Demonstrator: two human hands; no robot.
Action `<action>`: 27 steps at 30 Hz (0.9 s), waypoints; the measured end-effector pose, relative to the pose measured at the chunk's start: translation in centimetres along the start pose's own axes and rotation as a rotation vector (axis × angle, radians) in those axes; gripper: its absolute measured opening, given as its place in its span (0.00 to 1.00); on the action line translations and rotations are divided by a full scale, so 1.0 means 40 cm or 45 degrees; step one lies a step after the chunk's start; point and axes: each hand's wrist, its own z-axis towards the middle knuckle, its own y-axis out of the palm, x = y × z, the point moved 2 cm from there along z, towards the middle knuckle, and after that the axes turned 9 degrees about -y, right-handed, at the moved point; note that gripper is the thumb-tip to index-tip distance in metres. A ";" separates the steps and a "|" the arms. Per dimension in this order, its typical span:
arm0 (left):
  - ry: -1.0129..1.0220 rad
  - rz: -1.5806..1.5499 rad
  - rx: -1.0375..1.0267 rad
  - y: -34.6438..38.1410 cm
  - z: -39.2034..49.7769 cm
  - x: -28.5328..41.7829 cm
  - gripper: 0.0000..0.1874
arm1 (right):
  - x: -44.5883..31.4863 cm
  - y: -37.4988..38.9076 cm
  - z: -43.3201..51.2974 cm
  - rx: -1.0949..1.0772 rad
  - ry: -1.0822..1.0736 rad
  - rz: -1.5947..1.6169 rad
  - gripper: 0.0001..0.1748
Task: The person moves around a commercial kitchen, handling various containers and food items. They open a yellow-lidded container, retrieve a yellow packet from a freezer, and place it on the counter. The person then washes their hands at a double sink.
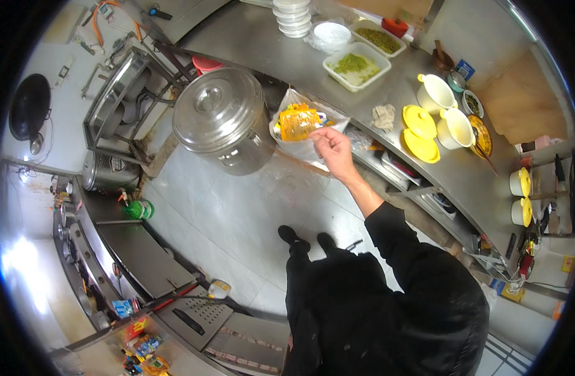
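Note:
My right hand (333, 149) reaches out from a black sleeve, its thumb and fingers pinched at the lower right corner of an orange plastic packet (298, 124). The packet is shiny and partly see-through. It appears over the mouth of a white plastic bag (299, 149), which hangs at the counter's edge with colourful wrappers inside. Behind the packet, much of the bag's contents is hidden. Left of the bag stands a large lidded steel stockpot (221, 117) on the tiled floor. My left hand is out of view.
On the steel counter (297, 68) are two plastic tubs of green food (357, 66), stacked white containers (292, 19), a crumpled cloth (384, 117), cream pots (455, 128) and yellow lids (420, 134). A green bottle (139, 209) lies left on the floor (212, 197).

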 end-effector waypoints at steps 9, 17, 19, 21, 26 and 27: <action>0.187 -0.583 -0.061 -0.433 0.261 0.128 0.12 | 0.692 -0.208 0.221 0.650 0.534 -0.637 0.18; -0.202 -1.265 -0.351 -0.771 0.480 0.324 0.19 | 0.692 -0.094 0.210 -0.364 0.362 -1.406 0.17; -0.192 -1.227 -0.369 -0.818 0.489 0.384 0.21 | 0.691 -0.066 0.221 -0.738 0.422 -1.517 0.20; -0.180 -1.172 -0.373 -0.848 0.486 0.426 0.22 | 0.686 -0.018 0.264 -0.944 0.588 -1.546 0.26; -0.226 -1.187 -0.411 -0.835 0.444 0.447 0.26 | 0.812 -0.042 0.351 -1.209 0.812 -1.740 0.31; -0.302 -1.198 -0.398 -0.821 0.426 0.444 0.27 | 0.861 -0.064 0.357 -1.320 0.795 -1.775 0.32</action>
